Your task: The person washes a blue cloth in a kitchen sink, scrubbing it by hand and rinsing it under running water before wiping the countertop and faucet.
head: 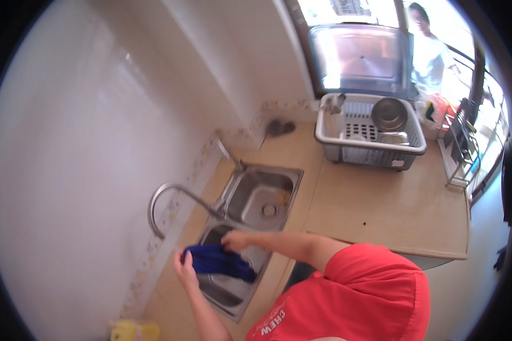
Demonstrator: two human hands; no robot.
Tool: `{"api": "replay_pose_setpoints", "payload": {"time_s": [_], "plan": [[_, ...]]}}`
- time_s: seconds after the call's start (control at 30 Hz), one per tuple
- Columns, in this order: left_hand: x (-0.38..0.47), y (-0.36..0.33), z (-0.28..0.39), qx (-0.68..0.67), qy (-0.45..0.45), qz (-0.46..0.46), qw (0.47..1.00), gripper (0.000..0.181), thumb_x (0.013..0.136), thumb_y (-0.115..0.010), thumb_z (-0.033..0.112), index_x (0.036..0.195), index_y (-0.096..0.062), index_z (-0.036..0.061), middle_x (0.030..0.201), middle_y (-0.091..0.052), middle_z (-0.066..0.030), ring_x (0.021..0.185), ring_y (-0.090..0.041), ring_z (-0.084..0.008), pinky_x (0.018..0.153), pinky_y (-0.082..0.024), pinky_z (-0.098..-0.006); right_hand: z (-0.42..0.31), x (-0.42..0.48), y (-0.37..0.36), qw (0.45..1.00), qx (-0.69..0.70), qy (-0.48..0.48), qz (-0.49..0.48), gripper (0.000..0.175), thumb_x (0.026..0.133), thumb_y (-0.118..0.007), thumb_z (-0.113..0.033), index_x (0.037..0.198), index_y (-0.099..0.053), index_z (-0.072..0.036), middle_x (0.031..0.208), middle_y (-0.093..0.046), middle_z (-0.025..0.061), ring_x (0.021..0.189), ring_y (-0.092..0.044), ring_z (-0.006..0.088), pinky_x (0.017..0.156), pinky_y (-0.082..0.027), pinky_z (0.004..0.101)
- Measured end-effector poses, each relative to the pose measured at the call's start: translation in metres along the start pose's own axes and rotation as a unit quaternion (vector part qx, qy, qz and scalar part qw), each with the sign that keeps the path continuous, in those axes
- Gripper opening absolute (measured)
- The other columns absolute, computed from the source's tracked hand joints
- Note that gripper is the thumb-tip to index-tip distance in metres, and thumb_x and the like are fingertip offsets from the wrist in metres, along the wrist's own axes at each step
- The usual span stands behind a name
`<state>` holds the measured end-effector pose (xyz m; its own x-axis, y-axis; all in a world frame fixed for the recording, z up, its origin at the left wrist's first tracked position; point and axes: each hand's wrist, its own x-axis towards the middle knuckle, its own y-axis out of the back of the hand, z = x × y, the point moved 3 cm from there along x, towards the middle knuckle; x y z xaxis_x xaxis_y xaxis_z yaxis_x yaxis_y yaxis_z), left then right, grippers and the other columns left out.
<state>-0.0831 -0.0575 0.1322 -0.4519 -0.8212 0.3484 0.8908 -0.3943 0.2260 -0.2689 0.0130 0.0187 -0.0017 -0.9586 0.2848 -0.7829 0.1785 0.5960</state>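
Note:
A dark blue cloth (217, 261) is stretched between my two hands over the nearer basin of a stainless steel double sink (226, 290). My left hand (185, 268) grips its left end, thumb on top. At the cloth's upper right edge my right hand (235, 241) pinches it. The cloth's right part hangs down into the basin. A curved metal faucet (170, 187) rises behind, its spout turned towards the wall and away from the cloth. In the farther basin (256, 196) lies a yellowish thing beside the drain, too blurred to name.
A dish rack (367, 149) with its lid raised holds a metal pot (389, 114) and utensils. Right of it stands a wire rack with knives (461, 140). Dark round items (280, 127) sit in the corner, a yellow package (134, 330) at bottom left. Another person (431, 55) stands beyond the window.

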Motion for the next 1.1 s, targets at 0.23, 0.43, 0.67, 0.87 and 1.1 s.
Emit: {"api": "replay_pose_setpoints", "payload": {"time_s": [0.23,0.43,0.67,0.87,1.1], "plan": [[0.009,0.019,-0.009,-0.1,0.04,0.042,0.993,0.02,0.084,-0.062,0.013,0.099,-0.059,0.0003,0.093,-0.06,-0.0034,0.086,-0.053,-0.0128,0.079,-0.042,-0.0249,0.002,0.037,0.075,0.997,-0.045,-0.046,0.049,0.018,0.084,-0.058,-0.024,0.087,-0.065,-0.008,0.077,-0.063,0.0088,0.069,-0.06,0.0207,0.063,-0.048,0.035],[-0.013,0.035,-0.059,-0.058,0.122,0.016,0.991,0.017,0.077,-0.066,0.005,0.093,-0.06,0.0005,0.085,-0.061,-0.0015,0.078,-0.055,-0.0093,0.074,-0.042,-0.0221,-0.016,0.049,0.082,0.989,0.091,-0.109,0.044,0.027,0.081,-0.061,-0.028,0.092,-0.064,-0.003,0.072,-0.063,0.0063,0.067,-0.055,0.0143,0.063,-0.044,0.0302],[-0.036,0.015,-0.076,0.026,0.178,-0.091,0.979,0.035,0.07,-0.076,0.021,0.093,-0.062,-0.0024,0.083,-0.065,-0.007,0.073,-0.058,-0.0117,0.066,-0.045,-0.0233,-0.03,0.058,0.074,0.985,0.112,-0.132,-0.006,0.031,0.081,-0.064,-0.033,0.084,-0.065,-0.001,0.067,-0.057,0.0002,0.066,-0.049,0.0094,0.062,-0.042,0.0263],[-0.02,0.003,-0.086,0.179,0.066,-0.094,0.977,0.058,0.068,-0.077,0.028,0.112,-0.055,-0.0012,0.1,-0.06,-0.0151,0.089,-0.059,-0.0217,0.079,-0.047,-0.0306,-0.059,0.071,0.057,0.982,0.116,-0.13,-0.071,0.026,0.081,-0.064,-0.028,0.086,-0.066,-0.003,0.071,-0.057,-0.0024,0.069,-0.048,0.0066,0.064,-0.039,0.0245],[-0.047,-0.051,-0.09,0.04,0.13,0.06,0.989,0.062,0.062,-0.077,0.017,0.113,-0.048,-0.0019,0.111,-0.052,-0.0196,0.102,-0.053,-0.0287,0.087,-0.045,-0.0362,-0.043,0.068,0.018,0.873,0.368,-0.319,-0.039,0.016,0.08,-0.064,-0.021,0.077,-0.063,-0.005,0.072,-0.059,0.0017,0.068,-0.054,0.0121,0.059,-0.044,0.0261]]}}
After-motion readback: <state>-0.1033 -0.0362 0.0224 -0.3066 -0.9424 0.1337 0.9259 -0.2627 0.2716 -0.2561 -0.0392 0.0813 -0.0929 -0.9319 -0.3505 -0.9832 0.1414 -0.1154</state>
